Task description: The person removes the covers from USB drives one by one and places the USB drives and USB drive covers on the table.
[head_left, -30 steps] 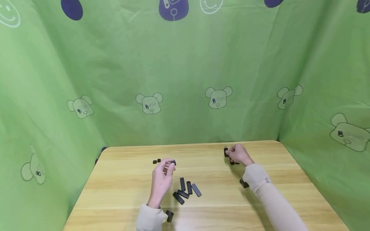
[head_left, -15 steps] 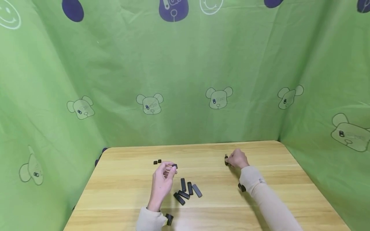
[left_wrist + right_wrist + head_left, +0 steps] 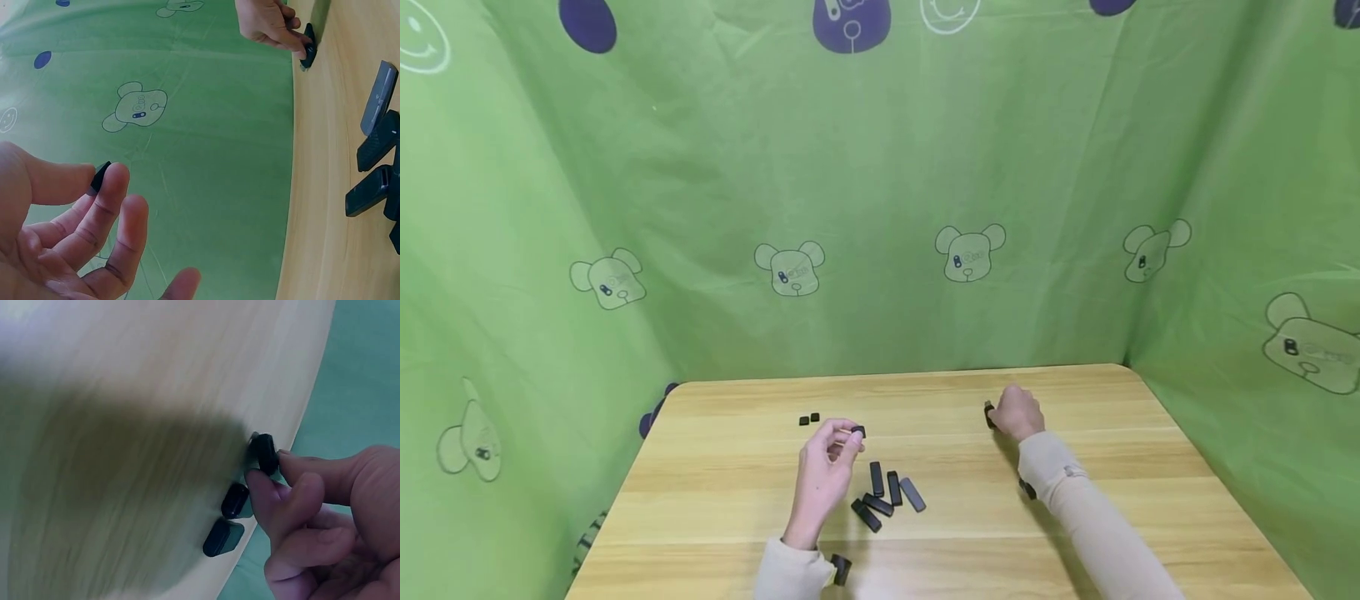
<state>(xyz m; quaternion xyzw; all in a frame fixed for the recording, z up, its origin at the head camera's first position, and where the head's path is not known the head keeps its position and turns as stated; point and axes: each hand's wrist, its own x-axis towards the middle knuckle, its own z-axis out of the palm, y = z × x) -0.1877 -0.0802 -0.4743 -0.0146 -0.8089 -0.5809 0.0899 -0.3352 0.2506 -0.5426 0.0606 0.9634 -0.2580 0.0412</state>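
My left hand [image 3: 823, 475] is raised over the table, left of centre, pinching a small black cap [image 3: 99, 178] between thumb and a finger. At the back right, my right hand [image 3: 1018, 412] pinches a black USB flash drive [image 3: 989, 414] with its metal plug pointing away from me. That drive [image 3: 267, 454] is down at the tabletop, in line with two more dark sticks, a nearer one [image 3: 235, 500] and a further one [image 3: 223, 537]. Whether it touches the table is hard to tell. In the head view the right hand hides those two sticks.
Several capped-looking black sticks [image 3: 877, 479] and one grey stick [image 3: 913, 494] lie in a loose group mid-table. Behind my left hand sit two small black caps [image 3: 804, 421]. Green printed cloth [image 3: 880, 317] stands around the wooden table [image 3: 1112, 517].
My right hand has come down and slightly toward me with the flash drive, covering the two sticks seen beneath it before. The left hand, still holding the cap, has shifted slightly right.
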